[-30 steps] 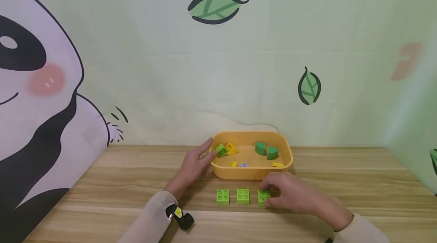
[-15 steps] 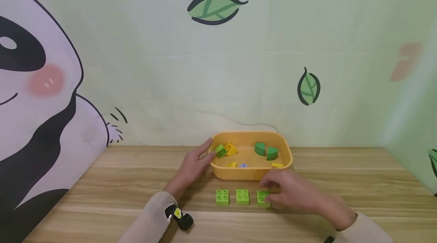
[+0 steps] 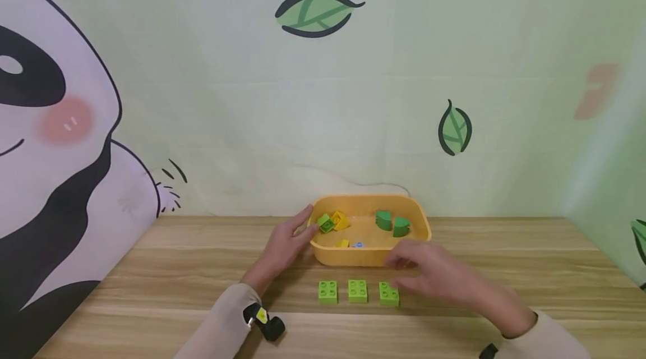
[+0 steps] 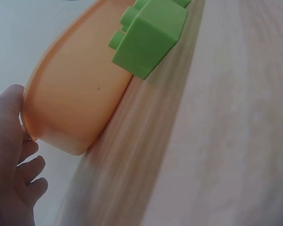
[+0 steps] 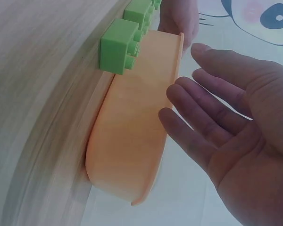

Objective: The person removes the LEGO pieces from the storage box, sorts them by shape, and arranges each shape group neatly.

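Three lime-green four-stud toy bricks stand in a spaced row on the table: a left brick (image 3: 327, 292), a middle brick (image 3: 357, 291) and a right brick (image 3: 387, 295). Behind them is an orange-yellow plastic tub (image 3: 348, 257). My left hand (image 3: 284, 245) holds the tub's left rim, thumb at the edge and fingers along the outer wall. Its other fingers curl loosely below the rim in the left wrist view. My right hand (image 3: 436, 275) is just above and right of the right brick, overlapping the tub's front corner, with nothing between its parted thumb and fingers (image 5: 198, 108).
Inside the tub lie a lime-green brick (image 3: 325, 223), a yellow brick (image 3: 340, 220), two dark green leaf-shaped pieces (image 3: 401, 227), another yellow piece (image 3: 343, 243) and a small blue piece (image 3: 358, 245). A fabric backdrop (image 3: 242, 123) with a panda print hangs behind the wooden table (image 3: 176, 269).
My right hand has let go of the right brick and drawn up and rightward from it. That brick stays in the row. My left hand keeps its place at the tub.
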Demonstrator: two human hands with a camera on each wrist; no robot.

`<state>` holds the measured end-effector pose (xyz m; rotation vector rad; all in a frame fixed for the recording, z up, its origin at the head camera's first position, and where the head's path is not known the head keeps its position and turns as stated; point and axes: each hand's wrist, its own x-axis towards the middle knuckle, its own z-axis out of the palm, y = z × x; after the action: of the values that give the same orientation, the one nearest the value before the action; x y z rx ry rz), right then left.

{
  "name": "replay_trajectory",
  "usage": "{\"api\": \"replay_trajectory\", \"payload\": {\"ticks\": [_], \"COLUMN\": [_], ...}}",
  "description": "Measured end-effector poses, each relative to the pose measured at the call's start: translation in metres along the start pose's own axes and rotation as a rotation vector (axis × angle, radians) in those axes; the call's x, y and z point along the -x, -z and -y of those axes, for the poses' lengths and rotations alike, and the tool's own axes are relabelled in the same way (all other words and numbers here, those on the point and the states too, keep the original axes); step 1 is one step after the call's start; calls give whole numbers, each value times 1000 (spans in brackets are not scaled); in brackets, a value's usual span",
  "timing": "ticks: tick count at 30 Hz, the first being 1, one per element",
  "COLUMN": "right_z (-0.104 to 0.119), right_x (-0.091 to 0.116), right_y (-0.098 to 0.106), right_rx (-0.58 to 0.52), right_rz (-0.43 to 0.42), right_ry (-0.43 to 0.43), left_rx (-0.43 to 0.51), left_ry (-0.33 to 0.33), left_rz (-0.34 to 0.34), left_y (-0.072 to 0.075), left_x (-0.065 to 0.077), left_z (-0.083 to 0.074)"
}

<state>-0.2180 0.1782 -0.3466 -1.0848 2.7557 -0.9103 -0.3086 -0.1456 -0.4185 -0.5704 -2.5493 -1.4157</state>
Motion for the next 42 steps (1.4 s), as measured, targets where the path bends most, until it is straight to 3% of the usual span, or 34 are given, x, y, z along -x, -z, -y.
{"api": "replay_trajectory", "payload": {"ticks": [13,18,28,42], "right_z": [-1,-1,-3,0], "right_x": [-4,-7,-15,-56], "right_y": [6,9,11,12], "right_rx": [32,65,31,3], "right_rz": [-139,-175,-217,-211], "right_ry": [115,106,107,54], "left_rx": [3,-2,10,-17], "left_ry": [3,8,-13,-19], "left_rz": [1,7,3,-7], "left_y": [1,0,1,0], "left_x": [0,-1,0,-1], "left_z": [1,2,1,3]}}
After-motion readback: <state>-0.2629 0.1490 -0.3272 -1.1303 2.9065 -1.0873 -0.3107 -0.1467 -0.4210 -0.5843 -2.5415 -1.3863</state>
